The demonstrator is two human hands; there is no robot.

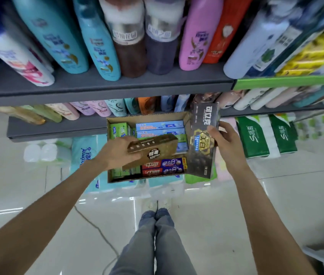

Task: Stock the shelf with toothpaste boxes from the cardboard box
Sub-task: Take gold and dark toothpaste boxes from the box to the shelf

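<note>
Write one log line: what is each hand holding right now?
left hand: gold toothpaste box | right hand: black toothpaste box | both over cardboard box | shelf: not yet stocked

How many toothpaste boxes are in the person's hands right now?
2: a gold box in the left hand, a black box in the right hand, both above the cardboard box.

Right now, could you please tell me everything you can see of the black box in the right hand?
The black toothpaste box is long, glossy cardboard with white characters above a gold hexagon emblem. It stands nearly upright over the cardboard box's right edge, lifted clear of it. Only the right hand touches it, fingers wrapped round its right side.
</note>
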